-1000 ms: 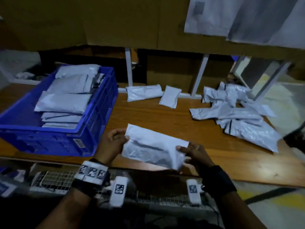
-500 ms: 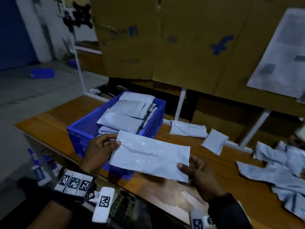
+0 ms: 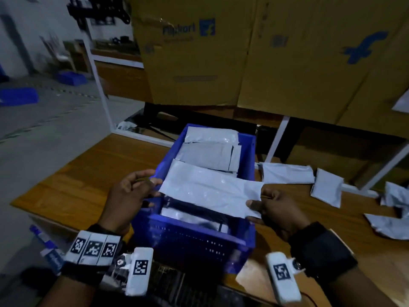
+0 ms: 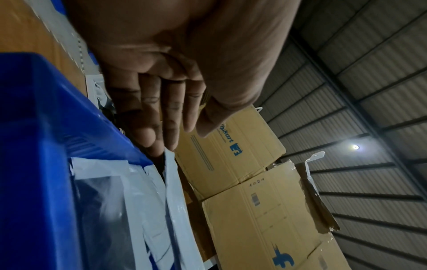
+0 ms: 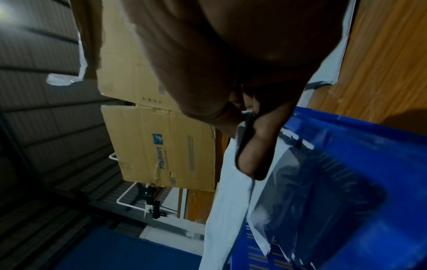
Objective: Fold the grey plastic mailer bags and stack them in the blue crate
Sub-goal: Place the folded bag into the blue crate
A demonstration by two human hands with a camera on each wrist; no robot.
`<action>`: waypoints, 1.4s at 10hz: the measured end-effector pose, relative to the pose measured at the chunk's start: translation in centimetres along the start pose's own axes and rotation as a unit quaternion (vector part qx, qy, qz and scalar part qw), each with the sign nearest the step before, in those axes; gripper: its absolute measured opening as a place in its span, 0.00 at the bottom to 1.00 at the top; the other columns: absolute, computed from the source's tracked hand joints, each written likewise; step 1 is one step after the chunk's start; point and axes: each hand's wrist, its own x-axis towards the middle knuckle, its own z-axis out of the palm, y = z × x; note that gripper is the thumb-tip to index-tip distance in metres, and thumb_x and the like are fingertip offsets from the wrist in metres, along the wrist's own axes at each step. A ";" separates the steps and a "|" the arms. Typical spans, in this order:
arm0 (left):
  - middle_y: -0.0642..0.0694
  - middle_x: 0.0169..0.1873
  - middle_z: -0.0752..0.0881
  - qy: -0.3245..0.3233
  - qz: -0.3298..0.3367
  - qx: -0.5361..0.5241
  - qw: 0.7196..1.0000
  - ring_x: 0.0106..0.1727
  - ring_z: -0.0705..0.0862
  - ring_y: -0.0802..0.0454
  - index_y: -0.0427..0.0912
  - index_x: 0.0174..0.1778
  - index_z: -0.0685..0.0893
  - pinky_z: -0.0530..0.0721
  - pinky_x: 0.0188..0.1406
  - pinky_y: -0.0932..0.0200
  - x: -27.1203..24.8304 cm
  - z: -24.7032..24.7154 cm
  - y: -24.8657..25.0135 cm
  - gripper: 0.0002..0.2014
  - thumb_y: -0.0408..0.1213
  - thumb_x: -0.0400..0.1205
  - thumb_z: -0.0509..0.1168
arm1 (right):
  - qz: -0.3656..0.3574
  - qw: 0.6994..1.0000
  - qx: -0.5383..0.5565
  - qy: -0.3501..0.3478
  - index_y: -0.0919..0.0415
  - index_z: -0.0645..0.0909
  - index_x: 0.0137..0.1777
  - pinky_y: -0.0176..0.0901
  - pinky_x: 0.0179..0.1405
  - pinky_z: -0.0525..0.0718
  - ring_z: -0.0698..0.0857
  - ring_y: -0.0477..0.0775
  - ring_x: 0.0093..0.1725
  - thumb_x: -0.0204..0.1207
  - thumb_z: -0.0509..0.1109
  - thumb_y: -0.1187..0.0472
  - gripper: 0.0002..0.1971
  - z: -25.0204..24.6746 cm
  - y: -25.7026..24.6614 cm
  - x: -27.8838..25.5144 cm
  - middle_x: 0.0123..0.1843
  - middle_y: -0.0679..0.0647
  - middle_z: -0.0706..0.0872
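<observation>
Head cam: a folded grey mailer bag is held flat over the blue crate, w/ stacked folded mailers inside; left hand has fingers mostly straight at the bag's left edge, right hand pinches its right end, thumb on top. Left wrist cam: left hand w/ fingers extended, tips touching the bag's edge above the crate wall. Right wrist cam: right hand w/ thumb and fingers clamped on the bag, beside the crate; Flipkart cardboard boxes behind.
</observation>
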 end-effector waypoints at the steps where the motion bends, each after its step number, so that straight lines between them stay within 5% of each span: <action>1: 0.42 0.49 0.94 -0.010 -0.015 -0.002 1.000 0.46 0.91 0.42 0.43 0.64 0.85 0.89 0.38 0.50 1.3 -1.1 -0.9 0.13 0.35 0.83 0.71 | 0.027 0.999 -0.029 0.010 0.68 0.88 0.59 0.55 0.45 0.94 0.93 0.65 0.51 0.82 0.71 0.76 0.10 1.8 0.2 1.2 0.52 0.64 0.94; 2: 0.40 0.48 0.94 -0.019 -0.034 -0.005 0.999 0.48 0.91 0.40 0.43 0.64 0.86 0.88 0.41 0.48 2.0 -1.9 -2.2 0.13 0.34 0.83 0.72 | 0.055 0.993 -0.101 0.025 0.68 0.86 0.45 0.75 0.51 0.90 0.82 0.68 0.42 0.77 0.76 0.76 0.04 3.1 0.1 2.4 0.40 0.66 0.88; 3: 0.32 0.44 0.92 -0.016 -0.020 0.001 1.000 0.45 0.88 0.38 0.38 0.63 0.86 0.86 0.31 0.58 2.7 -2.6 -3.4 0.13 0.31 0.83 0.72 | 0.084 0.988 -0.123 0.035 0.67 0.81 0.47 0.56 0.33 0.93 0.82 0.61 0.35 0.75 0.74 0.80 0.09 4.4 -0.2 3.5 0.43 0.67 0.78; 4: 0.35 0.41 0.93 -0.008 -0.004 -0.008 1.000 0.45 0.89 0.36 0.42 0.61 0.87 0.88 0.32 0.57 3.1 -3.3 -4.5 0.12 0.34 0.82 0.74 | 0.118 0.981 -0.152 0.031 0.68 0.84 0.51 0.53 0.32 0.93 0.83 0.62 0.39 0.73 0.75 0.80 0.11 5.9 0.0 4.2 0.43 0.68 0.81; 5: 0.43 0.44 0.94 0.002 0.013 0.012 1.000 0.50 0.91 0.32 0.45 0.60 0.89 0.91 0.45 0.41 3.3 -3.4 -4.9 0.11 0.37 0.81 0.76 | 0.150 0.973 -0.175 0.030 0.69 0.85 0.49 0.67 0.50 0.92 0.85 0.64 0.43 0.70 0.79 0.77 0.10 6.5 0.5 4.9 0.43 0.68 0.85; 6: 0.48 0.48 0.94 0.010 0.051 0.049 0.997 0.51 0.92 0.43 0.48 0.60 0.90 0.91 0.51 0.34 3.1 -3.6 -4.8 0.16 0.46 0.78 0.80 | 0.167 0.969 -0.175 0.049 0.71 0.85 0.48 0.62 0.46 0.93 0.87 0.62 0.40 0.76 0.76 0.76 0.04 7.0 0.6 5.2 0.40 0.67 0.87; 7: 0.56 0.51 0.93 0.018 0.066 0.076 0.995 0.53 0.92 0.55 0.57 0.58 0.90 0.91 0.51 0.34 2.8 -4.0 -5.0 0.24 0.63 0.69 0.75 | 0.189 0.969 -0.154 0.044 0.73 0.84 0.44 0.69 0.54 0.91 0.86 0.62 0.41 0.78 0.74 0.76 0.03 7.5 0.5 5.3 0.38 0.67 0.87; 8: 0.57 0.51 0.93 0.010 0.066 0.069 0.995 0.56 0.91 0.55 0.66 0.53 0.90 0.91 0.53 0.34 2.5 -4.0 -5.2 0.20 0.66 0.67 0.73 | 0.209 0.963 -0.167 0.033 0.72 0.82 0.37 0.70 0.55 0.91 0.86 0.58 0.38 0.80 0.73 0.74 0.09 8.2 0.7 5.7 0.33 0.63 0.86; 9: 0.55 0.52 0.93 0.007 0.075 0.060 0.995 0.58 0.90 0.53 0.65 0.55 0.90 0.91 0.54 0.34 2.4 -3.9 -5.2 0.20 0.65 0.69 0.74 | 0.212 0.946 -0.241 0.037 0.66 0.83 0.38 0.50 0.48 0.93 0.85 0.54 0.35 0.82 0.73 0.70 0.10 8.9 1.0 6.0 0.36 0.59 0.85; 10: 0.55 0.51 0.92 0.011 0.081 0.074 0.994 0.57 0.90 0.50 0.64 0.57 0.89 0.91 0.53 0.34 2.3 -3.9 -5.3 0.20 0.63 0.70 0.73 | 0.213 0.913 -0.340 0.068 0.52 0.77 0.38 0.25 0.23 0.80 0.79 0.43 0.35 0.82 0.71 0.64 0.12 9.6 0.6 5.9 0.39 0.49 0.81; 11: 0.55 0.51 0.92 0.013 0.081 0.080 0.993 0.56 0.90 0.51 0.64 0.57 0.89 0.91 0.54 0.35 2.4 -3.9 -5.3 0.20 0.63 0.71 0.73 | 0.211 0.885 -0.416 0.005 0.59 0.79 0.35 0.34 0.22 0.78 0.80 0.45 0.27 0.83 0.69 0.67 0.13 10.3 1.4 5.8 0.34 0.52 0.83; 12: 0.55 0.51 0.92 0.016 0.079 0.074 0.994 0.56 0.91 0.50 0.65 0.56 0.89 0.91 0.53 0.35 2.4 -4.0 -5.2 0.19 0.63 0.70 0.73 | 0.204 0.860 -0.468 -0.023 0.58 0.79 0.33 0.31 0.20 0.76 0.81 0.46 0.25 0.81 0.68 0.67 0.14 10.5 2.1 6.4 0.29 0.49 0.83; 13: 0.54 0.51 0.93 0.018 0.084 0.081 0.993 0.55 0.91 0.48 0.64 0.57 0.89 0.91 0.52 0.34 2.4 -4.1 -5.3 0.20 0.64 0.71 0.73 | 0.194 0.829 -0.522 -0.042 0.63 0.84 0.41 0.41 0.36 0.83 0.86 0.57 0.39 0.80 0.70 0.59 0.09 10.5 2.1 6.5 0.36 0.52 0.85; 14: 0.54 0.50 0.92 0.020 0.087 0.089 0.992 0.53 0.91 0.47 0.64 0.55 0.89 0.91 0.51 0.36 2.3 -4.0 -5.2 0.19 0.64 0.71 0.72 | 0.204 0.846 -0.492 -0.038 0.57 0.83 0.51 0.39 0.44 0.83 0.83 0.53 0.43 0.82 0.70 0.55 0.06 10.6 1.9 6.5 0.39 0.48 0.84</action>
